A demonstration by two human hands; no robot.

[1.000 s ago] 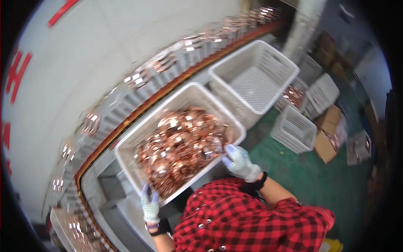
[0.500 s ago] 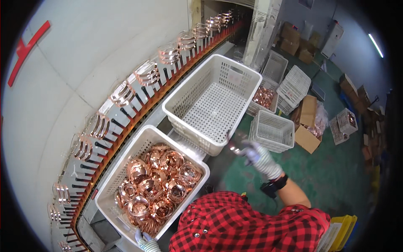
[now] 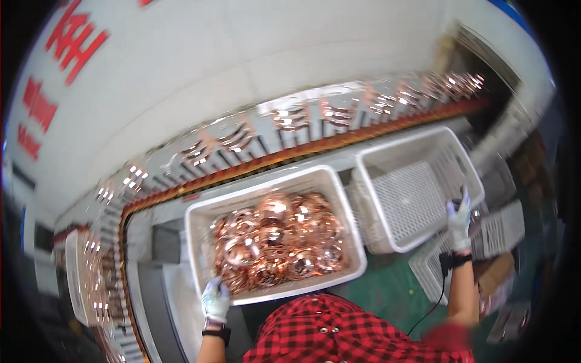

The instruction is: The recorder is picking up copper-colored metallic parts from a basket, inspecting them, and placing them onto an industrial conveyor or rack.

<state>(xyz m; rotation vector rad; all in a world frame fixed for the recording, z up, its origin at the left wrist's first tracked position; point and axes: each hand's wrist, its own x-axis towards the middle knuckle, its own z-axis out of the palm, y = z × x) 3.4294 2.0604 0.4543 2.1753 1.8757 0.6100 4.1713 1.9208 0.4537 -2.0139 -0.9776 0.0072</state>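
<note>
My left hand (image 3: 215, 300), in a pale glove, is at the near left corner of a white plastic basket (image 3: 192, 242). Its fingers curl over the rim. Heaped inside are shiny copper-coloured rings (image 3: 272, 236). My right hand (image 3: 459, 219), gloved as well, is raised by the near right rim of a second white basket (image 3: 417, 245) with a perforated floor and nothing in it. The right hand's fingers point away from me and stand apart, slightly blurred; I see nothing held in them.
Behind the baskets curves a conveyor (image 3: 290, 151) with an orange edge, carrying hoops of copper rings (image 3: 290, 118) on upright rods. More white baskets (image 3: 505, 230) and a cardboard box (image 3: 496, 272) lie on the green floor (image 3: 387, 296) at right. A cable (image 3: 433, 308) hangs from my right wrist.
The view has swung left, so the baskets appear further right and more level. My right hand, earlier beyond the second basket's near side with a shiny piece at its fingers, is now at that basket's rim.
</note>
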